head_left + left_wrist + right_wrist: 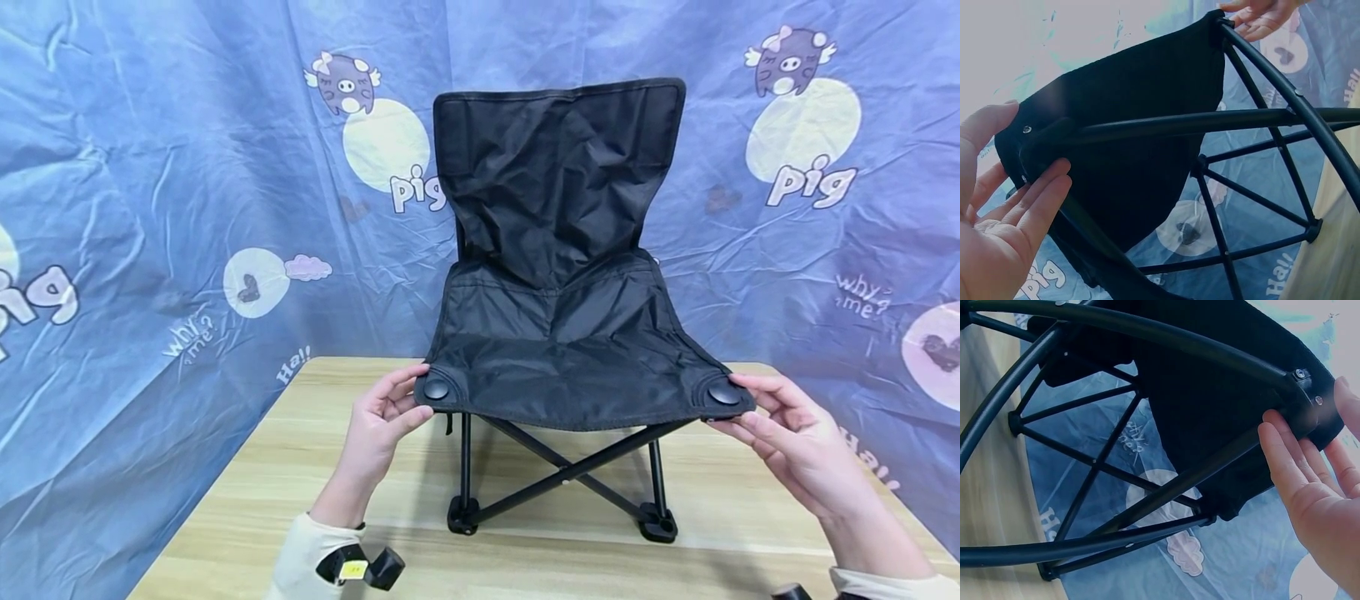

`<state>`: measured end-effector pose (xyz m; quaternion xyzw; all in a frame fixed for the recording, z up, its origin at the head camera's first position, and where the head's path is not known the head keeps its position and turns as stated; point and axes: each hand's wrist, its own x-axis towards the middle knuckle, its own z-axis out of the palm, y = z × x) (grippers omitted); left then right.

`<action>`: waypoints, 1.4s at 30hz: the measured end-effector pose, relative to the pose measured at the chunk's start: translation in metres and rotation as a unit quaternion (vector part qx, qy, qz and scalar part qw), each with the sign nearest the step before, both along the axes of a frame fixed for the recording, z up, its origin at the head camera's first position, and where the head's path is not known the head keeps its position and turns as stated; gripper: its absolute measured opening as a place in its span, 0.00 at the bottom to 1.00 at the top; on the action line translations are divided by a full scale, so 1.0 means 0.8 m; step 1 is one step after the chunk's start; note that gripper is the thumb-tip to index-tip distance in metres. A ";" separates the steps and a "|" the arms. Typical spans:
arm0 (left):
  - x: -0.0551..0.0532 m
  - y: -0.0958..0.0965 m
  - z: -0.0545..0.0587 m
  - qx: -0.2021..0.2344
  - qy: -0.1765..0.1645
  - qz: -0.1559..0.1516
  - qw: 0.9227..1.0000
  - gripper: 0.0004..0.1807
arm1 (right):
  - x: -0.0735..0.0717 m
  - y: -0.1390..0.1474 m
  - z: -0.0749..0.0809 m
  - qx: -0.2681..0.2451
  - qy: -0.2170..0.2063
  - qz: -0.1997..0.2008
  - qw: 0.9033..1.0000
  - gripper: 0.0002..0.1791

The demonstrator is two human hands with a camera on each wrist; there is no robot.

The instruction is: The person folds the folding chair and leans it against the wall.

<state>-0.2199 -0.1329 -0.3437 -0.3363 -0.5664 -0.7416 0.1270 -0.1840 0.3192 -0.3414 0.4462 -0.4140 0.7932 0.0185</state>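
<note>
A black folding camp chair (555,367) stands unfolded on the wooden table, its seat and backrest facing me. My left hand (382,417) grips the seat's front left corner between thumb and fingers, beside a round black button. At the front right corner, my right hand (795,433) holds the fabric the same way. From below, the left wrist view shows the left fingers (1041,206) under the corner joint of the frame (1179,122). In the right wrist view the right fingers (1285,450) touch the tube end near two rivets.
The wooden table (300,500) carries the chair's front feet (463,515). A blue curtain (187,167) printed with pigs and lettering hangs behind and at both sides. A black wrist camera mount (367,568) sits on the left sleeve.
</note>
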 end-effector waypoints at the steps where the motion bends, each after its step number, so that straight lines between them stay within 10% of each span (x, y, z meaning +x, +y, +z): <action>1: 0.000 0.001 0.000 0.003 0.000 0.000 1.000 0.24 | 0.000 0.000 0.001 0.005 -0.002 -0.009 1.000 0.26; 42: -0.009 0.016 0.018 0.027 -0.043 0.015 0.999 0.25 | -0.011 -0.008 0.026 0.048 -0.008 -0.073 0.996 0.23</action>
